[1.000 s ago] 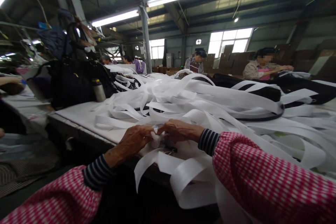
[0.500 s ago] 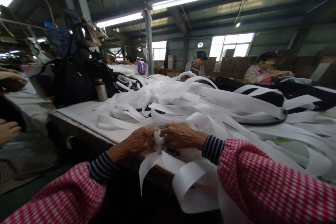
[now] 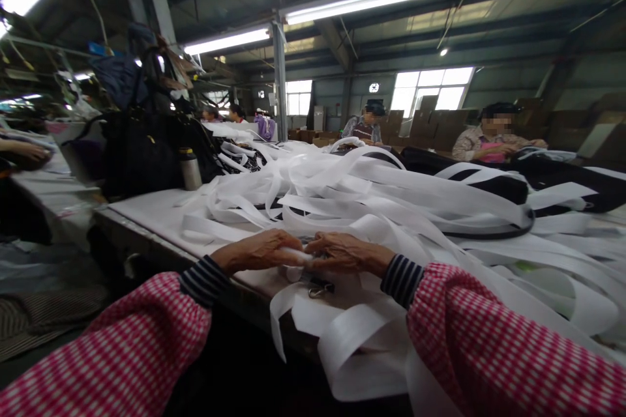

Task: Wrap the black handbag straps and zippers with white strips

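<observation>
My left hand (image 3: 261, 249) and my right hand (image 3: 345, 252) meet over the front edge of the table. Fingers of both are closed on a white strap (image 3: 295, 255), pinched and bunched between them. Just below my hands a small metal clip (image 3: 320, 289) with a dark part lies at the table edge. Loops of wide white webbing (image 3: 349, 345) hang over the edge beneath my right hand. Behind my hands spreads a large tangled heap of white straps (image 3: 337, 189). My fingertips partly hide what they grip.
The table (image 3: 147, 208) has its edge at front left. A bottle (image 3: 189, 169) and black bags (image 3: 141, 150) stand at the left. Across the table two people (image 3: 364, 124) work beside black fabric (image 3: 562, 176). Another person's hand (image 3: 29, 150) shows at far left.
My left hand has shifted right and flattened, and the white strap between my hands now lies more level. The metal clip has come into view below. A hand at far left has withdrawn.
</observation>
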Motion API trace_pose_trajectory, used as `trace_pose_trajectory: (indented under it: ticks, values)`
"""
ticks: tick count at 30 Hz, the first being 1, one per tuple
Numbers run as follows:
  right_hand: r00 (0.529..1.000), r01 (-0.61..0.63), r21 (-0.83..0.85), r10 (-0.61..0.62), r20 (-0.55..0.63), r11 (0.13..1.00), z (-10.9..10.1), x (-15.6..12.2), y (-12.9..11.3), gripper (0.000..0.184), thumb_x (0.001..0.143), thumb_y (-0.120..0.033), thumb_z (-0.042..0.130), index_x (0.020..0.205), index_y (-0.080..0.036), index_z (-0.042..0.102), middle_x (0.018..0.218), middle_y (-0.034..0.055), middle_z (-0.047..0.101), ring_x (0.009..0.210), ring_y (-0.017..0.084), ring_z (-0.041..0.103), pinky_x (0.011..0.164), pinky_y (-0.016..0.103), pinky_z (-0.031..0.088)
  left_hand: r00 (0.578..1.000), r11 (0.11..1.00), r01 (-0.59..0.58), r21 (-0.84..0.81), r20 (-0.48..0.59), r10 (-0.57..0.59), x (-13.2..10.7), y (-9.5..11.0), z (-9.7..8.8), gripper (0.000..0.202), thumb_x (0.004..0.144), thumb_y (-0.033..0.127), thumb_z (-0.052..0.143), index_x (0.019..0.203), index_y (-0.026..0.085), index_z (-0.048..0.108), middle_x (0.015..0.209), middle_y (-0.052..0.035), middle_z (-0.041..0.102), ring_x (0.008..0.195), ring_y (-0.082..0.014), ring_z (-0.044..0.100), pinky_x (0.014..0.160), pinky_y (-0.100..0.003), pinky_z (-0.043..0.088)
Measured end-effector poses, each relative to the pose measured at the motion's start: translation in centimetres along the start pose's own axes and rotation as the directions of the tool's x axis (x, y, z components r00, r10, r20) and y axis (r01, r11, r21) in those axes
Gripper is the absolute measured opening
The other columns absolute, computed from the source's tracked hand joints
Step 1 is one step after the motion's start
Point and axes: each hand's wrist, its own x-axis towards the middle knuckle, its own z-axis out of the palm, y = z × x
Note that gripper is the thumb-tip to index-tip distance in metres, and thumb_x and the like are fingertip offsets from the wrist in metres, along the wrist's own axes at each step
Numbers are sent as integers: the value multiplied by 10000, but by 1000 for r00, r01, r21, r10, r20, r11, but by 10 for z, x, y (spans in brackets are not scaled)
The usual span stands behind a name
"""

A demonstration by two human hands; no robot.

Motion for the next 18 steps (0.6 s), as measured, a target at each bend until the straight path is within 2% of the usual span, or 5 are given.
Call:
trace_pose_trajectory:
  ticks: [5, 9, 13, 16, 18]
  values:
    - [999, 35, -37, -36, -27, 999, 8, 6, 7, 376, 1053, -453, 515, 1089, -155, 741, 873, 75, 650, 752, 162, 547, 677, 279, 350, 994, 996, -12, 93, 109, 2, 11, 1, 1, 293, 893, 369, 538, 734, 140, 627, 693, -7, 552, 672, -155, 497, 642, -257, 342]
    - [986, 43, -113, -61, -156, 993, 21, 7, 13, 317, 1034, -432, 575, 1028, -170, 754, 891, 62, 657, 750, 153, 550, 655, 278, 320, 991, 989, -18, 145, 137, -2, 14, 2, 2, 201, 853, 296, 549, 717, 152, 581, 688, -7, 524, 663, -154, 455, 653, -275, 313]
    - [963, 47, -107, -73, -258, 993, 31, 3, 15, 245, 1032, -350, 593, 1146, -201, 751, 990, 70, 691, 794, 155, 592, 691, 265, 368, 997, 999, 34, 3, 69, -34, 13, -1, 10, 226, 843, 361, 606, 733, 163, 590, 714, -11, 516, 690, -165, 424, 660, -289, 288]
    - [965, 36, -89, -58, -257, 995, 32, 1, 14, 262, 1028, -341, 601, 1190, -192, 743, 1009, 84, 697, 821, 164, 612, 708, 260, 391, 995, 985, 95, -143, 42, -90, 12, -9, 18, 380, 847, 501, 599, 670, 170, 538, 681, -2, 457, 652, -147, 378, 618, -285, 271]
    - [966, 30, -89, -52, -254, 996, 31, 0, 12, 256, 1023, -347, 609, 1152, -178, 751, 977, 81, 691, 777, 155, 596, 683, 259, 377, 992, 964, 129, -231, 22, -127, 11, -15, 25, 453, 811, 586, 600, 651, 172, 511, 658, 7, 423, 626, -133, 352, 590, -279, 257]
